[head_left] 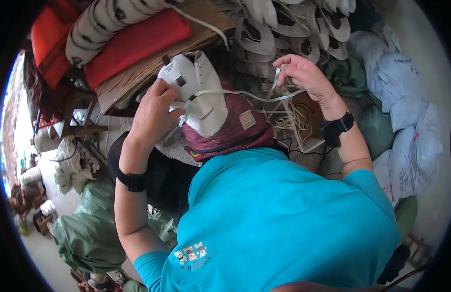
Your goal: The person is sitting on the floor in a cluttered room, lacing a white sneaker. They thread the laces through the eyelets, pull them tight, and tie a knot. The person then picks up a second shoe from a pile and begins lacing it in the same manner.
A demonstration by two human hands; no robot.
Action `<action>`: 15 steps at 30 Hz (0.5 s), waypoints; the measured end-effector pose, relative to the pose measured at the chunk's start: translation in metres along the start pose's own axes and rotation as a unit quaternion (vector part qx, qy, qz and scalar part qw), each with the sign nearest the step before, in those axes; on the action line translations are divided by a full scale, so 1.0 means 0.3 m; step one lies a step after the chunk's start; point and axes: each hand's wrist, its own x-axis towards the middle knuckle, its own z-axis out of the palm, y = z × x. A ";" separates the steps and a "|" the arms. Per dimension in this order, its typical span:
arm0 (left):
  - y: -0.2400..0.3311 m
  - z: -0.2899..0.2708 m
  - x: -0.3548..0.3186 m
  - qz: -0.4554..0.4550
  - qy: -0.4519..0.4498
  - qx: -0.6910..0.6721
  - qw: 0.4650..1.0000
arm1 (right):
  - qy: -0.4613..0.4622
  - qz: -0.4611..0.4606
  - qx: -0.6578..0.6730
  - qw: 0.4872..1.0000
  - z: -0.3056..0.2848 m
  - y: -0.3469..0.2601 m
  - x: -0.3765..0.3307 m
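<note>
A white shoe upper [213,109], with a row of eyelets and small dark patches, is propped over a maroon bag-like piece [245,134] against my lap. My left hand [155,114] is closed on its left edge, thumb and fingers pinching the material. From the upper a white shoelace [249,96] stretches to the right. Its far part loops up to my right hand [303,75], which pinches the lace between thumb and fingertips, raised well apart from the upper.
A wooden bench [123,90] at the upper left bears a red roll [138,46] and strung pale pieces [106,29]. Several shoe uppers [288,29] hang at the back. White laces [298,121] lie tangled beside my lap. Pale sacks [405,102] line the right; a green sack [89,233] stands left.
</note>
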 end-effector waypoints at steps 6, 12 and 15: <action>-0.022 0.029 0.005 0.023 0.020 -0.029 0.999 | 0.067 -0.041 -0.234 0.969 -0.079 0.028 -0.048; -0.029 0.094 -0.010 -0.030 0.096 -0.042 0.994 | 0.162 -0.060 -0.620 0.766 -0.098 0.075 -0.035; 0.000 0.110 -0.013 -0.075 0.123 -0.085 0.986 | 0.209 -0.094 -0.570 0.789 -0.043 0.051 -0.014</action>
